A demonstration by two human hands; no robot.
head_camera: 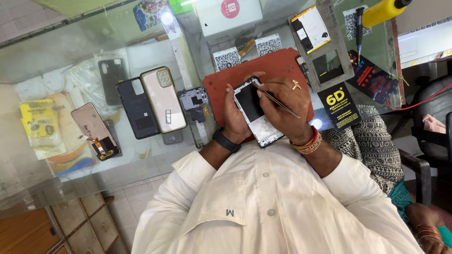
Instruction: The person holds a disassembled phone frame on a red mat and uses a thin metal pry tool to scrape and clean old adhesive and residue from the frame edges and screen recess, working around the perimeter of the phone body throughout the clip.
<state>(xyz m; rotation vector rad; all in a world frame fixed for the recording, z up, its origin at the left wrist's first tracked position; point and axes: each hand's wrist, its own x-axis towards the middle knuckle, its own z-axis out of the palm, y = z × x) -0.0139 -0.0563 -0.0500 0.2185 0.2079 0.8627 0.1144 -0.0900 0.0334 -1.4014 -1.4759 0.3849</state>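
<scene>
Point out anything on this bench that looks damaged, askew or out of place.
The phone held by the left hand lies opened, its insides bare, while the right hand works tweezers on it. A loose screen part with a dangling flex cable lies askew at left. Nothing looks spilled.

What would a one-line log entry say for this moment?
left hand: holds opened phone | right hand: holds tweezers, tips at phone's top | underneath: red mat | surface: glass table

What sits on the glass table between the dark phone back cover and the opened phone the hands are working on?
In the head view, between the dark phone back cover and the opened phone lie a beige-backed phone in a clear case and a dark inner phone frame.
</scene>
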